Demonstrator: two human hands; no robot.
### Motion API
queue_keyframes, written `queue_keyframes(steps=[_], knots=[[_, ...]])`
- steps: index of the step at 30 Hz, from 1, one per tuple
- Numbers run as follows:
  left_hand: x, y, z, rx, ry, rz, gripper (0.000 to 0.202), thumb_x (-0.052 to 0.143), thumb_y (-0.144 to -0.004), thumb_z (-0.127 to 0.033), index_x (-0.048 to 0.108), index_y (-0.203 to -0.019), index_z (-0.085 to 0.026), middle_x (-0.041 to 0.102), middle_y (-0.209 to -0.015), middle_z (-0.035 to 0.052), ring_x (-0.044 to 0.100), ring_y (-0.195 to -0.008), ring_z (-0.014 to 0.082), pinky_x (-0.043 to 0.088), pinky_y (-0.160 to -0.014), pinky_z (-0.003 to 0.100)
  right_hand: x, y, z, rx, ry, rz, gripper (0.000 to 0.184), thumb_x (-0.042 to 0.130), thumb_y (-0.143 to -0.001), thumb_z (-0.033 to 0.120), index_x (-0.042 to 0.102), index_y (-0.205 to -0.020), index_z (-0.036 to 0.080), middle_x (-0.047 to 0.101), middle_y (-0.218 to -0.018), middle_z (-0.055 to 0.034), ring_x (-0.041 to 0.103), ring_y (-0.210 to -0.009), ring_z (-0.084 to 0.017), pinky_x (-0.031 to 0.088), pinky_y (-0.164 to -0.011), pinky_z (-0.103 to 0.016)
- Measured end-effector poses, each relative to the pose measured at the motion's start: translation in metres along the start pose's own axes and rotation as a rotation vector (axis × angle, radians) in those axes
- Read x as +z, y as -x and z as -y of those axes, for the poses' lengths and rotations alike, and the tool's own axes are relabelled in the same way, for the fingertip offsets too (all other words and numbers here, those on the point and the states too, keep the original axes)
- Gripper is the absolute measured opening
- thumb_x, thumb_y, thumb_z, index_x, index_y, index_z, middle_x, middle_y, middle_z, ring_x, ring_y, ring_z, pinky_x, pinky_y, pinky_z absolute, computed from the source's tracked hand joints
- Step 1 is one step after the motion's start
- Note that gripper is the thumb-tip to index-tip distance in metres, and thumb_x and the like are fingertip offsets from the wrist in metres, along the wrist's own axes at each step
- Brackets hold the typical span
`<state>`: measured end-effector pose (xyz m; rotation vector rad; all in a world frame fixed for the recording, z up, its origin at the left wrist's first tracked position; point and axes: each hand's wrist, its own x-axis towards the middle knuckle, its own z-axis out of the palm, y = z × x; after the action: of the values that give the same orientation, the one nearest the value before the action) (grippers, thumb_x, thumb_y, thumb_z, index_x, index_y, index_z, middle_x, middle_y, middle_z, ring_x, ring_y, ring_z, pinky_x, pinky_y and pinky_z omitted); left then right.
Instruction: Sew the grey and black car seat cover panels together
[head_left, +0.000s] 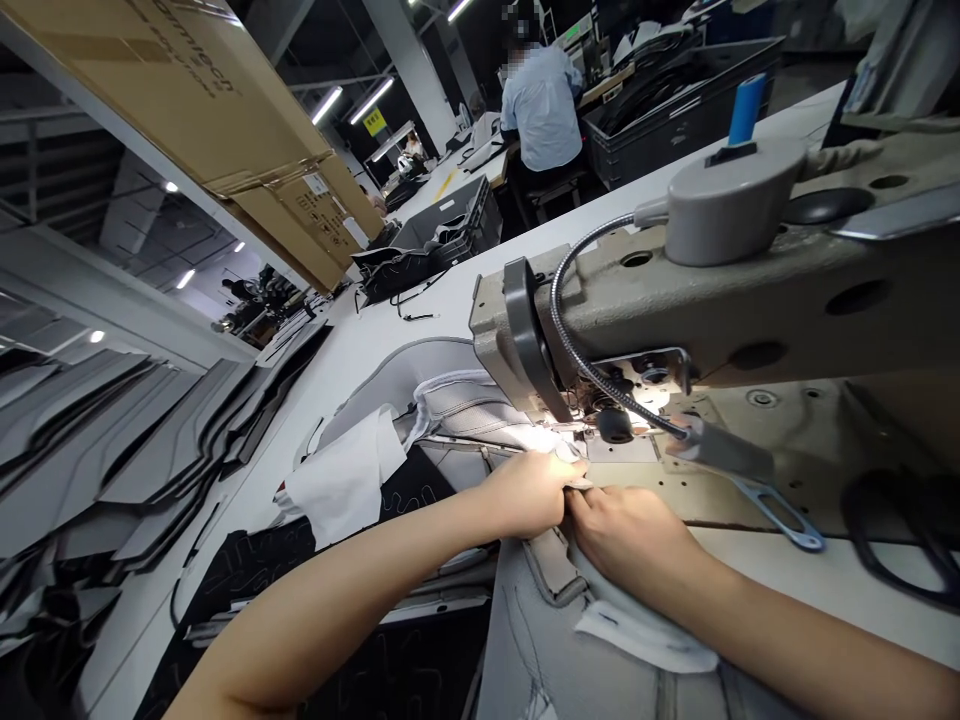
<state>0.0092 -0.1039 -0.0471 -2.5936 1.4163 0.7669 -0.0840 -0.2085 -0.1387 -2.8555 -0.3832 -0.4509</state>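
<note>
Under the lamp of a beige sewing machine (600, 300), my left hand (531, 492) pinches the edge of a grey fabric cover (480, 405) just in front of the needle area. Close beside it, my right hand (619, 520) has its fingers closed on the same cover, a little nearer to me. The two hands almost touch. Sewn grey panels, with a white fabric strip (645, 638) among them, hang from the hands toward the bottom of the view. Black backing with wavy stitching (420, 490) shows under my left arm. My fingertips partly hide the gripped edge.
Black-handled scissors (900, 545) and a light blue tool (784, 515) lie right of my right hand. Stacked grey panels (172, 430) fill the left side. Behind are a cardboard box (225, 130), grey crates (675, 115) and a seated person (541, 105).
</note>
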Motion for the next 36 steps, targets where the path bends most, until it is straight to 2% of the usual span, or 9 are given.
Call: queue_keyframes(steps=[3,9,15,25,36], knots=[[-0.002,-0.006,0.001,-0.032,-0.003,-0.001,0.05,0.044,-0.074,-0.006,0.056,-0.121,-0.017,0.063,-0.115,0.0106,0.059,-0.104,0.026,0.049,-0.086,0.035,-0.001,-0.007,-0.001,0.04,0.004,0.021,0.01,0.052,-0.075,0.007,0.059,-0.075,0.014,0.059,-0.056,-0.0063,0.054,-0.047,-0.017,0.017,-0.044,-0.03],[0.0,-0.014,0.006,0.022,-0.069,-0.038,0.042,0.044,-0.077,-0.007,0.057,-0.116,-0.015,0.061,-0.116,0.0117,0.054,-0.111,0.025,0.047,-0.092,0.036,-0.003,-0.012,-0.002,0.11,0.021,0.049,0.009,0.05,-0.079,0.01,0.058,-0.076,0.013,0.059,-0.052,-0.006,0.056,-0.044,-0.019,0.012,-0.042,-0.03],[-0.002,-0.012,0.001,-0.013,-0.067,-0.031,0.04,0.043,-0.079,-0.008,0.057,-0.116,-0.014,0.063,-0.113,0.011,0.058,-0.106,0.025,0.049,-0.088,0.035,-0.005,-0.011,-0.001,0.121,0.022,0.086,0.01,0.051,-0.08,0.011,0.059,-0.074,0.013,0.061,-0.055,-0.0072,0.058,-0.046,-0.019,0.011,-0.042,-0.029],[0.005,-0.013,0.006,-0.01,0.009,-0.112,0.038,0.044,-0.08,-0.01,0.059,-0.115,-0.016,0.06,-0.119,0.0106,0.054,-0.113,0.0243,0.046,-0.095,0.036,-0.01,-0.013,0.002,0.155,0.037,0.113,0.014,0.048,-0.084,0.013,0.061,-0.08,0.013,0.062,-0.055,-0.0086,0.059,-0.046,-0.022,0.01,-0.042,-0.031],[0.009,-0.005,0.006,-0.055,0.095,-0.141,0.043,0.046,-0.074,-0.006,0.062,-0.111,-0.018,0.063,-0.115,0.0092,0.059,-0.106,0.0245,0.047,-0.093,0.035,-0.005,-0.009,0.002,0.169,0.005,0.117,0.018,0.044,-0.087,0.016,0.062,-0.085,0.014,0.064,-0.061,-0.0073,0.06,-0.051,-0.02,0.011,-0.044,-0.032]])
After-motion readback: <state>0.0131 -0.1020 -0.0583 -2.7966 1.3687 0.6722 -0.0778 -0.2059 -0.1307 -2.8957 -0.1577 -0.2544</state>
